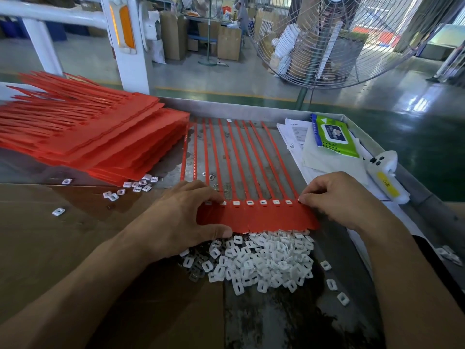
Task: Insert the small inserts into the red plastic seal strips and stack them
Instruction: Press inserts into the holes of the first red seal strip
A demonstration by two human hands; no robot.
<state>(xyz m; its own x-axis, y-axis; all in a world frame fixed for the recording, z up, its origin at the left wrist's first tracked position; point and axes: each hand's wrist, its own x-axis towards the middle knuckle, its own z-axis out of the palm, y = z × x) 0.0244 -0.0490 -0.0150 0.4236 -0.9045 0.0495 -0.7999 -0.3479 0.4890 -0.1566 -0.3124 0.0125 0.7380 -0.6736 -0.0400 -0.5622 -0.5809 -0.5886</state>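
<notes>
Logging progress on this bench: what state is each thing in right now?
Seal sheet: flat on the table, white inserts seated in its visible row of slots.
Red stack: piled at left, fanned.
Loose inserts: heaped below the sheet, some scattered.
Left hand: grips the sheet's left edge.
Right hand: fingers pinching at the sheet's right corner.
Wipes pack: lid closed.

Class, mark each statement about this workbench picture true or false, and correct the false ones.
1. Both hands touch the red strip sheet. True.
2. The pile of white inserts lies beyond the sheet, by the fan. False: it lies nearer the person than the sheet.
3. The stack of red strips sits to the left. True.
4. The green wipes pack lies on the stack. False: it lies on papers at the right.
</notes>
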